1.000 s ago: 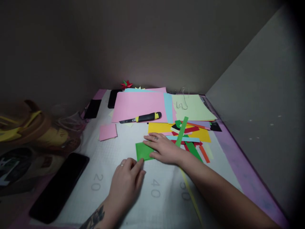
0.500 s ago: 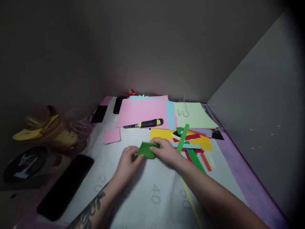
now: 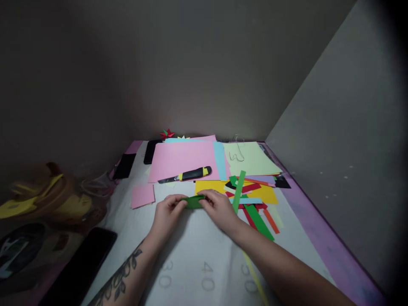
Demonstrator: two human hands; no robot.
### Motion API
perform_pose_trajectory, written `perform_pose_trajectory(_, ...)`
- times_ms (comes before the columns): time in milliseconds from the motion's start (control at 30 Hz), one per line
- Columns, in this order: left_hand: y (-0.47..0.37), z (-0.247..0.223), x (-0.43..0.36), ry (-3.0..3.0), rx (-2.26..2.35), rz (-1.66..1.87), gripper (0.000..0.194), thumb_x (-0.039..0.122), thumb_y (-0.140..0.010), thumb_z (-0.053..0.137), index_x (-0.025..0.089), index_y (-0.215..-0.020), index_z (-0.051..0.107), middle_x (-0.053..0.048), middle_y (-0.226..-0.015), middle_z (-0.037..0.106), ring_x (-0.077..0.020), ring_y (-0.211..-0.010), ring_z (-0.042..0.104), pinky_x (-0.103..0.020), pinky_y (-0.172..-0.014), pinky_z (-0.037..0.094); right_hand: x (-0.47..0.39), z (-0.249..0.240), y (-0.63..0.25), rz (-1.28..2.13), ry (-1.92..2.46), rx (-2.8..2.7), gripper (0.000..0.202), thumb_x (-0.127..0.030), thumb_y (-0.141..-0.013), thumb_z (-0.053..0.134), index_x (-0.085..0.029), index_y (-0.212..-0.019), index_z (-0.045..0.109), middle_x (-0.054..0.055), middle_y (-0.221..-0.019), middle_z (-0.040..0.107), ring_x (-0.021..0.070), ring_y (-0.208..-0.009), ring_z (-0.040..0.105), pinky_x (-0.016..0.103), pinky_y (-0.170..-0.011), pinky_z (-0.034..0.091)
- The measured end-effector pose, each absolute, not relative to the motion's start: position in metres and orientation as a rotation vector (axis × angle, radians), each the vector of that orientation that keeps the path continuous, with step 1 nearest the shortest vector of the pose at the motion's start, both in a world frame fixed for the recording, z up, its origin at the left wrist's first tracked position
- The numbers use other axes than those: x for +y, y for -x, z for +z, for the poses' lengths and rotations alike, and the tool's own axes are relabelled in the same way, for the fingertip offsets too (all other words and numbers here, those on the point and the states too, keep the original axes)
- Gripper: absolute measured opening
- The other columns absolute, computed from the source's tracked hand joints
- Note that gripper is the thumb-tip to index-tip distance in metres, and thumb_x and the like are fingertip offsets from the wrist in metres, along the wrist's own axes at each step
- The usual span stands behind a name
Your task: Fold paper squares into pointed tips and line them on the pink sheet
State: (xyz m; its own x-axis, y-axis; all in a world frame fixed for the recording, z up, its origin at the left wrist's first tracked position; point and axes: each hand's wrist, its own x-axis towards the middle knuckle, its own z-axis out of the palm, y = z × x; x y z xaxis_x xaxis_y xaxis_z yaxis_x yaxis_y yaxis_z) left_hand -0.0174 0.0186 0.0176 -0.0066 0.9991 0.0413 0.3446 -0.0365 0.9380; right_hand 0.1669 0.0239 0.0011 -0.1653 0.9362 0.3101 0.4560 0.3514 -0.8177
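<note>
A small folded piece of green paper (image 3: pixel 194 202) is held between both hands above the white mat (image 3: pixel 188 246). My left hand (image 3: pixel 168 214) pinches its left end between thumb and fingers. At the right end, my right hand (image 3: pixel 218 209) grips it the same way. The paper looks narrow, with its folded edge toward the top. Beyond the hands lies a black and yellow cutter (image 3: pixel 193 174) with its blade pointing left, on a large pink sheet (image 3: pixel 181 157). Small pink squares (image 3: pixel 143 196) rest to the left of the hands.
Coloured strips (image 3: pixel 258 221) are scattered over a yellow sheet (image 3: pixel 270 193) on the right. Pale green sheets (image 3: pixel 251 157) bear a bent wire. A black phone (image 3: pixel 84 263) lies at the left, near a yellow-brown object (image 3: pixel 54 195). A red paper star (image 3: pixel 167 134) sits at the back.
The green paper has gone from a broader, open-facing shape to a narrow band between the fingers. The whole view has shifted, with the tabletop items appearing slightly lower and to the left.
</note>
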Motion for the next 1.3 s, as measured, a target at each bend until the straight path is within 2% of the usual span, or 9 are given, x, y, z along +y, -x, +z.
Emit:
perform_pose_trajectory(100,0.020,0.006,0.021,-1.450,1.416,1.008,0.021,0.031,-0.075,0.062,0.016,-0.085,0.072,-0.005,-0.081,0.074,-0.0198,-0.074,0.065,-0.029,-0.070,0.049,0.024,-0.009,-0.167,0.672,1.242,-1.863,0.038,-0.017,-0.087,0.049,-0.022,-0.122,0.060,0.009,-0.109,0.069,0.0235,-0.099,0.064,0.039,-0.086,0.051)
perform_pose_trajectory(233,0.022,0.000,0.023,-1.477,1.408,0.973,0.017,0.029,-0.076,0.062,0.017,-0.082,0.072,-0.002,-0.079,0.073,-0.0182,-0.073,0.064,-0.027,-0.068,0.047,0.023,-0.014,-0.167,0.641,1.249,-1.918,0.047,-0.017,-0.089,0.046,-0.022,-0.136,0.049,0.009,-0.102,0.071,0.0242,-0.090,0.066,0.040,-0.079,0.055)
perform_pose_trajectory(367,0.023,0.003,0.022,-1.492,1.419,0.973,0.014,0.028,-0.074,0.065,0.017,-0.078,0.071,-0.001,-0.074,0.071,-0.0164,-0.068,0.062,-0.025,-0.065,0.045,0.024,-0.013,-0.169,0.653,1.191,-1.878,0.042,-0.013,-0.087,0.046,-0.025,-0.125,0.059,0.006,-0.112,0.070,0.0216,-0.101,0.065,0.038,-0.089,0.052)
perform_pose_trajectory(500,0.022,0.006,0.023,-1.407,1.395,0.957,0.011,0.027,-0.071,0.066,0.016,-0.070,0.068,0.000,-0.066,0.068,-0.0138,-0.061,0.057,-0.023,-0.059,0.043,0.024,-0.008,-0.168,0.734,1.205,-1.760,0.037,-0.013,-0.085,0.049,-0.025,-0.115,0.065,0.005,-0.107,0.070,0.0199,-0.095,0.065,0.035,-0.085,0.052)
perform_pose_trajectory(600,0.021,0.009,0.025,-1.328,1.339,0.918,0.013,0.027,-0.070,0.065,0.015,-0.071,0.069,0.000,-0.063,0.067,-0.0125,-0.057,0.055,-0.022,-0.055,0.042,0.023,-0.004,-0.166,0.889,1.260,-1.600,0.031,-0.017,-0.082,0.052,-0.023,-0.108,0.067,0.002,-0.085,0.069,0.0165,-0.072,0.063,0.030,-0.067,0.052)
perform_pose_trajectory(700,0.021,0.010,0.025,-1.282,1.287,0.910,0.019,0.031,-0.072,0.064,0.014,-0.078,0.071,-0.001,-0.066,0.068,-0.0128,-0.057,0.056,-0.022,-0.054,0.041,0.022,-0.002,-0.164,1.106,1.260,-1.406,0.028,-0.020,-0.080,0.054,-0.021,-0.106,0.064,-0.004,-0.062,0.055,0.0128,-0.056,0.055,0.024,-0.052,0.046)
perform_pose_trajectory(900,0.022,0.012,0.022,-1.305,1.305,0.948,0.022,0.033,-0.075,0.063,0.014,-0.082,0.072,-0.004,-0.075,0.071,-0.0162,-0.067,0.061,-0.025,-0.062,0.045,0.024,0.003,-0.164,1.248,1.246,-1.235,0.020,-0.031,-0.075,0.061,-0.019,-0.092,0.061,-0.004,-0.063,0.055,0.0114,-0.055,0.055,0.023,-0.050,0.046)
perform_pose_trajectory(1033,0.021,0.012,0.020,-1.269,1.343,0.995,0.026,0.035,-0.074,0.065,0.013,-0.087,0.071,-0.004,-0.073,0.070,-0.0152,-0.063,0.059,-0.024,-0.057,0.044,0.024,0.003,-0.164,1.334,1.288,-1.181,0.021,-0.038,-0.077,0.062,-0.018,-0.077,0.057,-0.003,-0.053,0.059,0.0110,-0.046,0.053,0.022,-0.046,0.042)
perform_pose_trajectory(1300,0.021,0.009,0.019,-1.085,1.318,1.056,0.032,0.036,-0.069,0.071,0.012,-0.090,0.068,-0.007,-0.077,0.073,-0.0170,-0.066,0.065,-0.026,-0.061,0.049,0.024,-0.001,-0.162,1.305,1.262,-1.180,0.017,-0.034,-0.077,0.060,-0.019,-0.082,0.051,-0.003,-0.060,0.059,0.0123,-0.052,0.056,0.023,-0.050,0.044)
